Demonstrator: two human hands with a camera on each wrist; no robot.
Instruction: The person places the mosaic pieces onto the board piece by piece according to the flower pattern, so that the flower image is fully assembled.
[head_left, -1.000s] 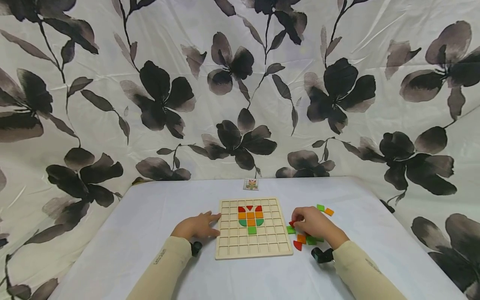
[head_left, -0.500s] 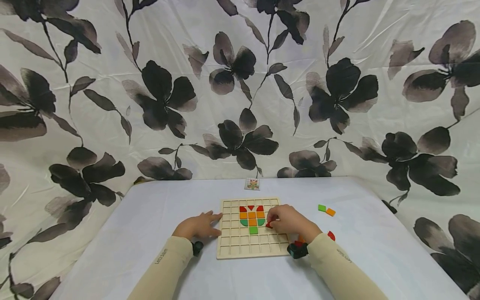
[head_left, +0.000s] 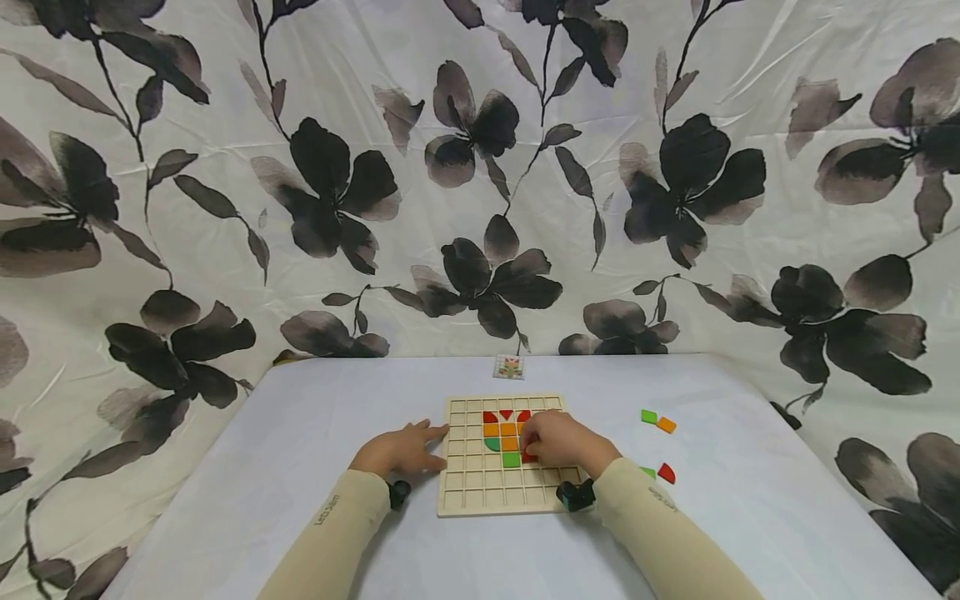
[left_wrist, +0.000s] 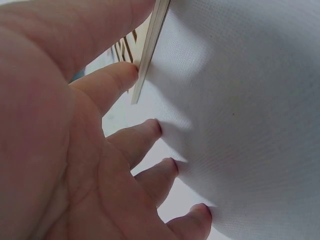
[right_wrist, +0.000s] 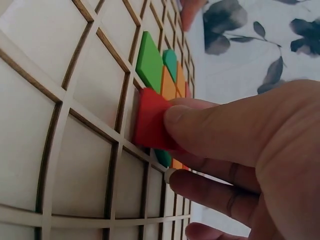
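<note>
Right hand (head_left: pixel 558 442) now over board (head_left: pixel 480 492), tiles hidden.

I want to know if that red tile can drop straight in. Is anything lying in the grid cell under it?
Nothing visible does. The right hand pinches the red tile against the wooden board; the cells beside the green tile look bare.

A makeshift recording corner rather than a lived-in room: a creased cream cloth backdrop printed with large black flowers (head_left: pixel 480 167) hangs on all sides, hiding the walls. A bench under a plain white cover (head_left: pixel 300 467) carries only a pale wooden grid puzzle board (head_left: pixel 480 492), loose coloured tiles (head_left: pixel 656 420) and a small pattern card (head_left: pixel 509 367)
</note>
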